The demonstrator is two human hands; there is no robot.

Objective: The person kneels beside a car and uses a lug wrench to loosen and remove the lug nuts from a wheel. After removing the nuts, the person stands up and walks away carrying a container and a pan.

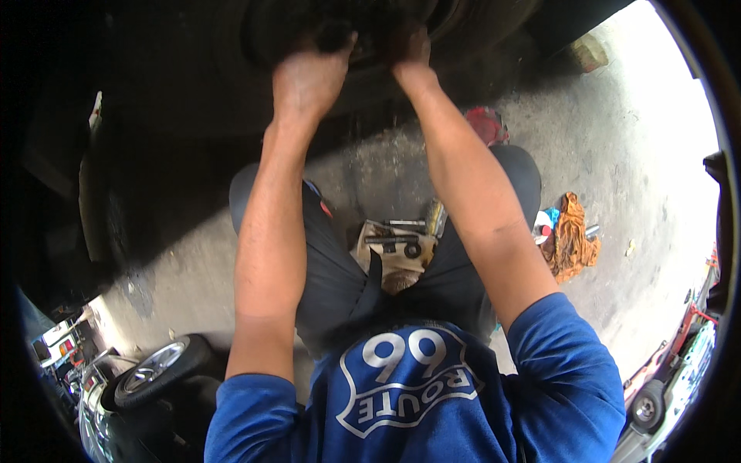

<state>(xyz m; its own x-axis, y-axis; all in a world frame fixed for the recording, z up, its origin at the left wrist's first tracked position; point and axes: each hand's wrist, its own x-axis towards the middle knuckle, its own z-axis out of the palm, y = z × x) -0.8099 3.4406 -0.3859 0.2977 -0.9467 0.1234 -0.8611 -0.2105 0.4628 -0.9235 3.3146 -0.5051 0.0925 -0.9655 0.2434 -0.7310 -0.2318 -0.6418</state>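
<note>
Both arms reach up to a dark round part [262, 35] under a vehicle, which looks like a wheel or hub in deep shadow. Against its lower side, my left hand [310, 81] is closed, thumb up, around something lost in the dark. Just to the right, my right hand [413, 58] is curled in at the same part; its fingers are partly in shadow and what they grip is hidden. On the floor between my legs lies a light cloth or piece of cardboard [369, 262] with dark metal tools [390, 240] on it.
An orange-brown rag [570, 239] lies right of my legs, beside a white bottle with a red cap [543, 230]. A red object [486, 123] sits by my right knee. A wheel with a silver rim [158, 366] is at lower left. The dark vehicle body hangs overhead.
</note>
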